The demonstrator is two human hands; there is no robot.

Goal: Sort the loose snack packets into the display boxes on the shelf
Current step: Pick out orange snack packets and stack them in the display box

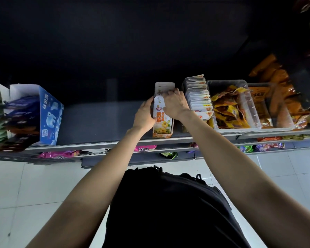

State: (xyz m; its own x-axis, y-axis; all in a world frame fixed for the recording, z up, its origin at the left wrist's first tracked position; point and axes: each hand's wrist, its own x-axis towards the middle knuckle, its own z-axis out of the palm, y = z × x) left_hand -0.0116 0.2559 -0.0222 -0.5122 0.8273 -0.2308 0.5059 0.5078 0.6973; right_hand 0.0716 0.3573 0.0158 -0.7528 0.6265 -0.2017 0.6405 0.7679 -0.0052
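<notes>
A narrow white-and-orange display box (pixel 162 127) stands on the grey shelf (pixel 100 120), with white packets (pixel 159 102) upright inside it. My left hand (pixel 145 116) grips the box's left side. My right hand (pixel 175 102) reaches into the top of the box, and its curled fingers press on the packets. Just to the right, a second box (pixel 199 97) holds a row of several white packets.
A clear plastic bin (pixel 254 111) of yellow and orange packets stands right of the boxes, with more orange packs beyond. A blue box (pixel 50 115) and dark packets sit at the shelf's left. Lower shelves show pink and purple packs (pixel 145 148). White floor tiles lie below.
</notes>
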